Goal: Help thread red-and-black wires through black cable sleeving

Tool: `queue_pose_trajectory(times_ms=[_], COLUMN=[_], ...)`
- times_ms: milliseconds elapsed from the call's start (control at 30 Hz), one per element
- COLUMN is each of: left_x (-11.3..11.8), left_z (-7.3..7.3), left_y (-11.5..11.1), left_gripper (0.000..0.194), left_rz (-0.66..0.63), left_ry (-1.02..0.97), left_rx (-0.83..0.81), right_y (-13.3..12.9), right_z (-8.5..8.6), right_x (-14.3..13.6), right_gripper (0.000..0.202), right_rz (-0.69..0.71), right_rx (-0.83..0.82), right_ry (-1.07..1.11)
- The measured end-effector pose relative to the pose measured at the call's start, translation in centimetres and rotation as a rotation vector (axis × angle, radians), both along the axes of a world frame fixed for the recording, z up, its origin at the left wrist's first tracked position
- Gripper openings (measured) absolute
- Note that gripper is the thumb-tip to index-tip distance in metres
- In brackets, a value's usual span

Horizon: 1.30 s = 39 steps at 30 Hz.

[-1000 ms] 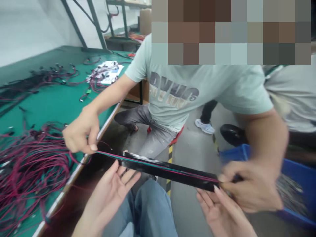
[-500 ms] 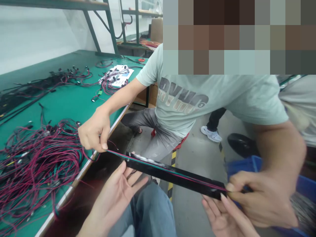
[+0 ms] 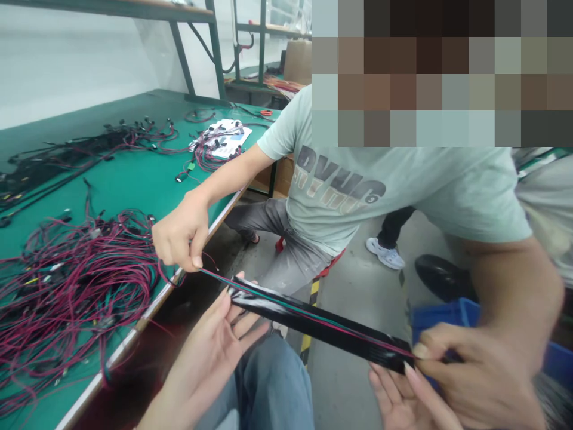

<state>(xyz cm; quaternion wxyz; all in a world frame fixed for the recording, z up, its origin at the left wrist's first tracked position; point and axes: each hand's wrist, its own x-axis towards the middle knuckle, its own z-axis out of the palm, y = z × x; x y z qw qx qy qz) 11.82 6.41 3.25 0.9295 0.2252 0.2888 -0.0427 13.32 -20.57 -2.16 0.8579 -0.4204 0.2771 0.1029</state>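
A strip of black tape [image 3: 308,329] is stretched between my two hands above my lap. My left hand [image 3: 212,343] pinches its left end between thumb and fingers, the other fingers spread beneath. At the opposite end my right hand [image 3: 400,394] grips the tape with the thumb on top. Thin red, green and dark wires [image 3: 219,276] run lengthwise over the tape. A co-worker's hand [image 3: 181,233] holds the wires taut at the left, and that person's other hand [image 3: 474,370] pinches them at the right, close to my right thumb.
On the green table [image 3: 129,182] at left lies a large tangle of red and black wires [image 3: 102,280]. Farther back are papers [image 3: 235,134] with more wire bundles. The co-worker sits facing me. A blue bin [image 3: 441,313] stands at right on the floor.
The view has shifted slightly, so most things appear farther right. The tape's surface has turned a little, with the bright glare now on its left part. Both my hands keep their hold.
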Motion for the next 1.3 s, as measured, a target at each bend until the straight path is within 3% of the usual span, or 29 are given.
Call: queue_pose_trajectory(times_ms=[133, 267, 367, 433, 500, 567, 633, 667, 700, 800, 867, 967, 1233, 1300], left_x=[0.0, 0.1, -0.5, -1.4, -2.5, -3.0, -2.5, -1.8, -0.9, 2.2, 3.6, 4.5, 4.0, 3.8], left_z=[0.2, 0.2, -0.6, -1.4, -2.0, -2.1, -1.4, -0.9, -0.3, 1.5, 2.3, 3.0, 3.5, 3.8], left_y=[0.3, 1.0, 1.6, 2.2, 2.8, 3.0, 2.7, 2.2, 1.7, -0.4, -1.5, -2.4, -1.9, -1.6], left_gripper=[0.033, 0.038, 0.046, 0.043, 0.041, 0.041, 0.042, 0.044, 0.047, 0.052, 0.049, 0.044, 0.016, 0.017], left_rz=[-0.024, -0.056, -0.069, -0.124, -0.161, -0.122, -0.088, -0.123, -0.199, -0.519, -0.648, -0.722, -0.727, -0.698], left_ry=[-0.055, -0.144, -0.142, -0.057, 0.001, -0.089, -0.313, -0.445, -0.559, -0.792, -0.815, -0.802, -0.965, -1.040], left_rx=[-0.005, -0.058, 0.040, 0.312, 0.824, 1.391, 1.803, 1.941, 2.059, 2.332, 2.457, 2.585, 2.613, 2.641], right_y=[-0.2, 1.6, 2.1, 1.1, -0.3, -1.5, -1.6, -1.2, -0.6, 1.7, 2.7, 3.2, 1.9, 1.2], right_z=[-0.7, 2.0, 3.5, 3.9, 4.6, 6.2, 8.4, 9.4, 10.2, 11.1, 10.7, 9.8, 10.9, 11.3], right_x=[-0.2, -0.4, -1.5, -2.7, -3.8, -4.1, -3.0, -1.9, -0.7, 2.9, 4.4, 4.9, 4.5, 4.6], right_gripper=[0.028, 0.021, 0.026, 0.035, 0.038, 0.035, 0.040, 0.048, 0.058, 0.075, 0.073, 0.053, 0.008, 0.014], right_rz=[-0.033, -0.024, 0.076, 0.206, 0.350, 0.405, 0.411, 0.443, 0.560, 0.855, 1.006, 1.140, 1.126, 1.110], right_rx=[-0.027, 0.069, 0.068, -0.148, -0.545, -1.002, -1.394, -1.552, -1.685, -2.023, -2.139, -2.198, -2.184, -2.177], right_ry=[-0.082, -0.061, -0.102, -0.111, -0.133, -0.258, -0.510, -0.669, -0.805, -0.986, -1.000, -0.984, -0.878, -0.875])
